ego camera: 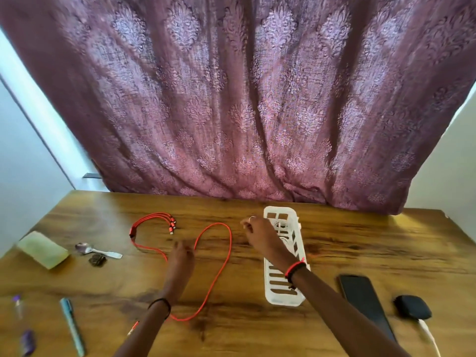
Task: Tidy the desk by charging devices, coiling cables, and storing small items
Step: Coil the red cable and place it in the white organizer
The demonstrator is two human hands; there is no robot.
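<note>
**Both hands out over the red cable and the basket**

Standing at the wooden desk point(360, 253), I see the person's left hand point(180, 256) stretched forward over the red charging cable point(219, 266), fingers together and pointing away; motion blur keeps me from telling whether it is touching the cord. The cable sprawls in a big loop across the middle of the desk, its multi-plug end point(171, 224) fanned out farther back, left of centre.

The right hand point(257, 233) reaches to the near-left corner of the white slotted plastic basket point(283, 289), fingers curled loosely; whether they pinch anything I cannot tell. A white cable point(282, 228) lies coiled in the basket's far end. A red and black thread band sits on that wrist, a dark band on the left wrist.

To the right lie a black phone point(360, 295) and a dark earbud case point(412, 307) with a white cord plugged in. On the left are a pale green box point(43, 249), a spoon point(95, 249), a small dark clip point(98, 260), a teal pen point(72, 325) and a purple-capped tube point(18, 307). A maroon patterned curtain point(231, 99) hangs behind.
</note>
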